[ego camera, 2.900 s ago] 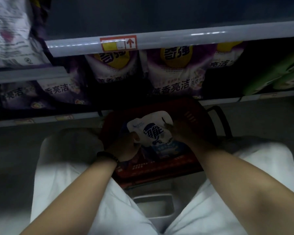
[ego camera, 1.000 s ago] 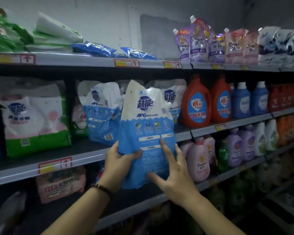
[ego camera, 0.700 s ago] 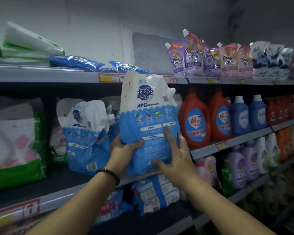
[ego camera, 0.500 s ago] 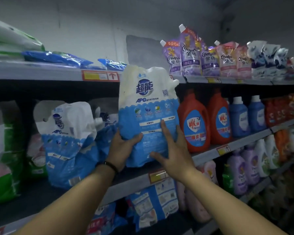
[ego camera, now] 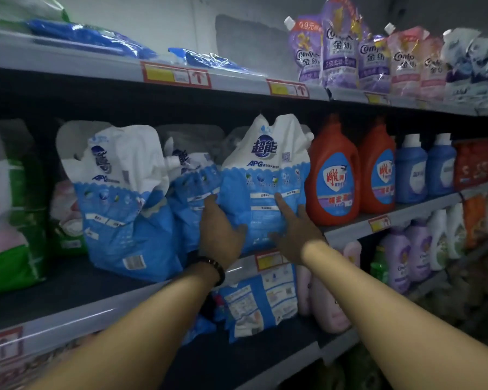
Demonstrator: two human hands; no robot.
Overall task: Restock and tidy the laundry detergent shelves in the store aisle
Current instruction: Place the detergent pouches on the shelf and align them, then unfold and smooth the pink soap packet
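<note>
The detergent pouch (ego camera: 265, 175) is being seated upright on the middle shelf (ego camera: 96, 313), between a slumped matching pouch (ego camera: 189, 190) and the orange bottle (ego camera: 333, 175), just beside the latter. Its lower left edge is being gripped by the left hand (ego camera: 220, 229), thumb across the front. The right hand (ego camera: 293, 223) is being pressed flat against the front panel, fingers straight (nothing is being grasped by it). For a sound placement, the base is best being pushed fully back and flattened before release, with the label being turned squarely outward, since a soft pouch is judged likely to sag forward.
</note>
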